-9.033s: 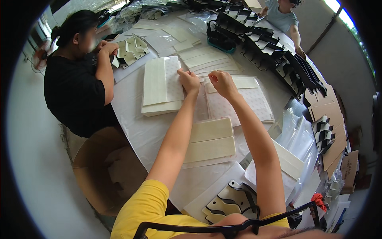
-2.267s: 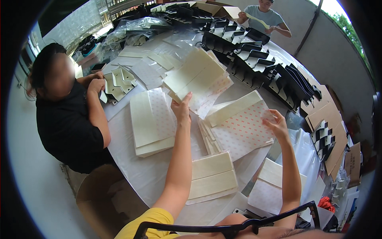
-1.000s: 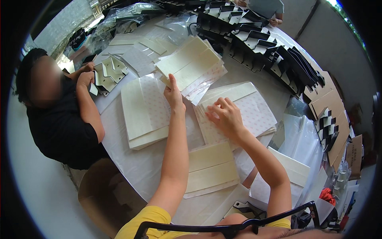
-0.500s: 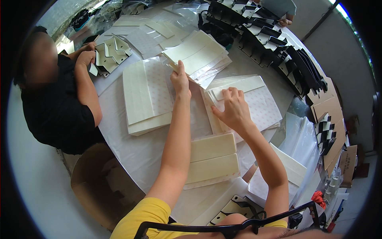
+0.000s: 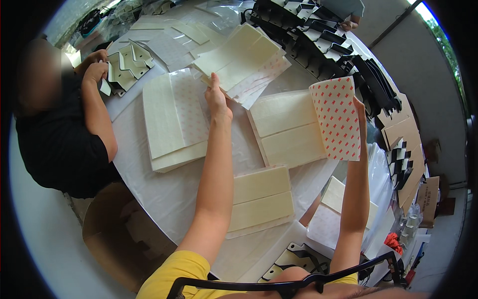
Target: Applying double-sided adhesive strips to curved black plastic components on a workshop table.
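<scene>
My left hand point(image 5: 217, 102) is closed on the near edge of a fanned stack of cream sheets point(image 5: 236, 57), thumb on top. My right hand point(image 5: 360, 112) grips the right edge of a white sheet with a red printed pattern point(image 5: 338, 119); most of its fingers are hidden behind the sheet. That sheet stands raised and curved, its left side against a pile of cream adhesive sheets point(image 5: 289, 127). Another cream pile point(image 5: 167, 122) lies left of my left forearm. Closer to me, between my forearms, is a smaller pile point(image 5: 261, 202).
At the left, a person in black point(image 5: 59, 134) handles a cream bent bracket point(image 5: 127, 67). Black brackets point(image 5: 318, 47) line the far right of the table. Clear plastic bags point(image 5: 378, 174) lie at the right. An open cardboard box point(image 5: 119, 234) stands below the table's left edge.
My right hand has moved right from the top of the right pile, lifting the patterned sheet and baring cream strips beneath. My left hand keeps its hold on the fanned stack.
</scene>
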Demonstrator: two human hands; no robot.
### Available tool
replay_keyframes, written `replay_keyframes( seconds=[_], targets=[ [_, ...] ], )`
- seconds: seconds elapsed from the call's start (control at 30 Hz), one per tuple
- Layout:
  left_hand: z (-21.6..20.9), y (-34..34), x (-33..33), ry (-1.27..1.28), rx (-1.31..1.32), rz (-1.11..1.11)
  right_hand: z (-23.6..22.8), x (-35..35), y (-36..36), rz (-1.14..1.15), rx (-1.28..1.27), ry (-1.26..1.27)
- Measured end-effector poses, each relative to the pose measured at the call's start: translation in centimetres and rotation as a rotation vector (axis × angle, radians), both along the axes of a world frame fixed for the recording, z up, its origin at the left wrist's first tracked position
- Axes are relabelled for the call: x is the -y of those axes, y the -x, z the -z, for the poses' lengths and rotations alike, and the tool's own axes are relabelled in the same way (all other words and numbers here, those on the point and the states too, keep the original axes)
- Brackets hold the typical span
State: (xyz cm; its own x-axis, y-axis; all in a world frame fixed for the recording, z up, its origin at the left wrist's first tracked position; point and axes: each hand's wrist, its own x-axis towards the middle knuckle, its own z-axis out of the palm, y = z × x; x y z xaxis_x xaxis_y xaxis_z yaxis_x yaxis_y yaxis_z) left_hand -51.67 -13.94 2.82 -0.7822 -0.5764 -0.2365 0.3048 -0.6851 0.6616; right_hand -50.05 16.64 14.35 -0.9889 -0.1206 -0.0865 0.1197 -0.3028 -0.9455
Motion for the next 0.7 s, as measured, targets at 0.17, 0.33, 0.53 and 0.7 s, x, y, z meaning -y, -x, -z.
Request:
replay_keyframes(
  seconds=[0.17, 0.33, 0.53, 0.7],
  targets=[
    [-0.8, -0.8, -0.1, -0.051, -0.154, 0.011, 3.4, 4.3, -0.7, -0.324, -0.341, -0.612],
    [-1.1, -1.4, 0.2, -0.065, -0.294, 0.125, 4.9, 9.2, -1.4, -0.138, -0.548, -0.943],
    [-0.7, -1.0, -0.2, -0.006, -0.354, 0.186, 3.3, 10.5, 5.8, 0.409, -0.647, -0.85],
    [-1.5, -1.6, -0.3, 0.009, -0.412, 0.226, 2.9, 9.9, 9.5, 0.061, -0.354, -0.239]
  ],
)
